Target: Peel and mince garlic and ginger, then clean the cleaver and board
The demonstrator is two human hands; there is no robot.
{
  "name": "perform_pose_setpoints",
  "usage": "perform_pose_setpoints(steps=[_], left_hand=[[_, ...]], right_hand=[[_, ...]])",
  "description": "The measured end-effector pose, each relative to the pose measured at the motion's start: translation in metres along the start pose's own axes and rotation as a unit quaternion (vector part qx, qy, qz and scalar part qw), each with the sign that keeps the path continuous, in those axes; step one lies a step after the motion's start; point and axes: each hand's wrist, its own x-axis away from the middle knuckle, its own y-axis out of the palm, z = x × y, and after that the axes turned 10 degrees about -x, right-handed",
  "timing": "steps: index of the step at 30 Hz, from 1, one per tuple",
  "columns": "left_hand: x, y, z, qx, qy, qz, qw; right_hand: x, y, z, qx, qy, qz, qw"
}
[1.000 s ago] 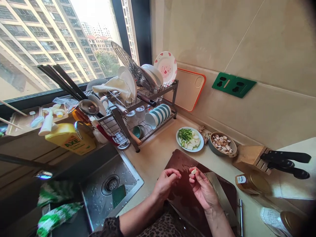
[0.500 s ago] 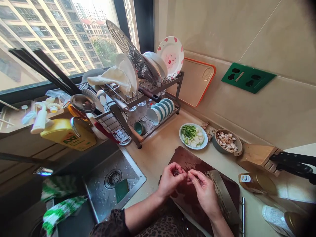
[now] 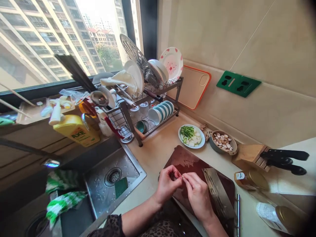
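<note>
Head view: your left hand and right hand have fingers pinched on a clove, pale, small, mostly hidden.

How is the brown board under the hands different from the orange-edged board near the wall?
The brown board lies flat on the counter, while the orange-edged board leans against the wall. The brown board is dark reddish; the orange-edged board is mostly pale. Both have rounded corners.
</note>
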Motion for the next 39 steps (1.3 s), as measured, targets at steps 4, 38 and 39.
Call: perform_pose_setpoints(steps=[4, 38, 39], left_hand=[[0.033, 0.006, 0.0, 0.02, 0.036, 0.019, 0.999], [0.391, -0.176, -0.036, 0.07, 0.038, 0.456, 0.886], [0.405, -0.187, -0.041, 0.065, 0.038, 0.473, 0.878]], right_hand=[[0.029, -0.006, -0.01, -0.038, -0.019, -0.01, 0.999], [0.218, 0.188, -0.185, -0.298, 0.034, -0.394, 0.869], [0.228, 0.201, -0.194, -0.279, 0.001, -0.407, 0.87]])
